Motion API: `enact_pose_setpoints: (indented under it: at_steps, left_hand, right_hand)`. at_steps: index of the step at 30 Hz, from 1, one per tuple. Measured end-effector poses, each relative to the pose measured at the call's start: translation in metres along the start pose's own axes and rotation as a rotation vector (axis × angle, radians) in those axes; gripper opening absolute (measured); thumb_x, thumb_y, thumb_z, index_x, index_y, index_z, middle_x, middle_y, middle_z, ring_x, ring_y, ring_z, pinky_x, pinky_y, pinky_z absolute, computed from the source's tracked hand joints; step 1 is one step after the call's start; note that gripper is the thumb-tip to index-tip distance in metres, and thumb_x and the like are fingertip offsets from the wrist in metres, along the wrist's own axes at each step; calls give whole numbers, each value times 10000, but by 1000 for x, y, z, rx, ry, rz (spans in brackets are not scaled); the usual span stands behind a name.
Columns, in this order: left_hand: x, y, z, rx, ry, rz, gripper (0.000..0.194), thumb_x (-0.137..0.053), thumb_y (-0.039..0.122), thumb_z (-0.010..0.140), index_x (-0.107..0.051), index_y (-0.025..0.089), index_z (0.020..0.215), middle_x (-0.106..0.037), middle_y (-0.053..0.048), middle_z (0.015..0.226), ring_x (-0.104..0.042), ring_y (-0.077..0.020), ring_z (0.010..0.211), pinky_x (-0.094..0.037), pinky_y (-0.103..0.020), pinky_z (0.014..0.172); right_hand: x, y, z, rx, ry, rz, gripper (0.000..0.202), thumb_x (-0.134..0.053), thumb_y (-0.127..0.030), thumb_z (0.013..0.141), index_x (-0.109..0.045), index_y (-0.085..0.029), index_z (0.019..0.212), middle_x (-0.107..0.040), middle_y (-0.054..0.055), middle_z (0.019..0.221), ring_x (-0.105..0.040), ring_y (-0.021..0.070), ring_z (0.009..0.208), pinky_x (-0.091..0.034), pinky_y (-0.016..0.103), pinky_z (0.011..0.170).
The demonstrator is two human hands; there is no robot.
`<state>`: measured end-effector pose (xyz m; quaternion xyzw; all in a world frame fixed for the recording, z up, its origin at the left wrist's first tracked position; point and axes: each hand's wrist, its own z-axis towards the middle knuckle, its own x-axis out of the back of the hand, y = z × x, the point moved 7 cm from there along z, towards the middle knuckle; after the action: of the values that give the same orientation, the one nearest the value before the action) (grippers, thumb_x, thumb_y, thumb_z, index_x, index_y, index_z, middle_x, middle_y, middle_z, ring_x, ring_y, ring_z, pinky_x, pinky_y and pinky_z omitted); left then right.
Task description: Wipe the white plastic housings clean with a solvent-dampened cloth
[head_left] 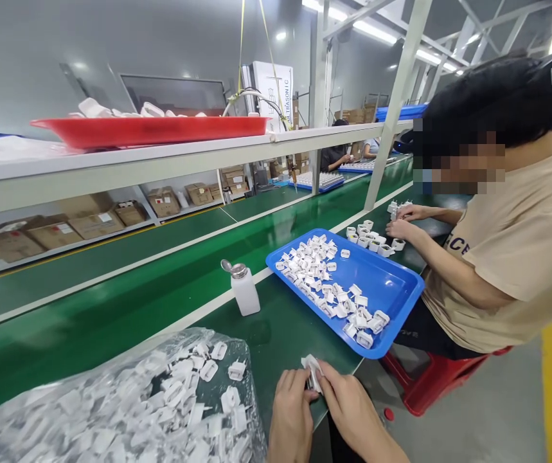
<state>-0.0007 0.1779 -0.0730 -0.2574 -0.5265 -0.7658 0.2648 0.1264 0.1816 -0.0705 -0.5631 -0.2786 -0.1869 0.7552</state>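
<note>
Part [312, 372], small and white, is gripped between the fingers of the left hand [291, 411] and right hand [353, 405], just in front of the blue tray [391, 289], near its closest edge.

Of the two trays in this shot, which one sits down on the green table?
The blue tray, beside the seated co-worker and holding white plastic parts. The red tray rests up on the white shelf instead.
</note>
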Motion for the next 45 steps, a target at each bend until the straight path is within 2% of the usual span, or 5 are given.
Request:
enact_pose_setpoints:
  at_steps: [12, 21, 29, 36, 45]
  left_hand:
    - [-1, -6, -3, 21, -12, -146, 475, -367, -7, 859, -701, 151, 1158, -702, -111, 970, -709, -207, 878, -615, -291, 737]
    - [6, -18, -7, 81, -17, -72, 316, -544, 293, 964, -728, 191, 1200, -751, -125, 1049, -723, -256, 910, -592, -360, 803]
    - [6, -16, 0, 137, -22, -80, 304, -571, 239, 912, -734, 120, 1139, -766, -169, 1055, -732, -286, 925, -590, -417, 843]
    - [15, -13, -11, 240, 11, -301, 376, -564, 401, 966, -691, 137, 1202, -764, -151, 1087, -726, -260, 972, -579, -387, 879]
    - [28, 5, -46, 62, 159, -384, 300, -670, 316, 893, -738, 180, 1152, -780, -132, 1110, -749, -258, 984, -613, -371, 891]
  right_hand:
    - [-28, 16, -62, 129, -51, -132, 489, -278, -238, 1075, -530, -122, 1478, -760, 100, 793, -674, 214, 593, -456, 312, 583]
    - [-26, 24, -68, -475, 303, 617, 614, -391, -567, 1032, -568, -150, 1447, -596, -35, 441, -615, 182, 422, -439, 259, 488]
    - [-42, 10, -57, -448, 300, 710, 670, -435, -621, 997, -574, -135, 1436, -597, -32, 433, -606, 179, 410, -446, 251, 477]
    - [-39, -1, -71, -582, 525, 826, 774, -538, -688, 919, -580, -74, 1387, -637, 6, 487, -566, 160, 470, -458, 235, 495]
    - [-56, -13, -79, -553, 405, 982, 777, -588, -711, 876, -612, -93, 1346, -568, -19, 450, -541, 167, 415, -446, 264, 447]
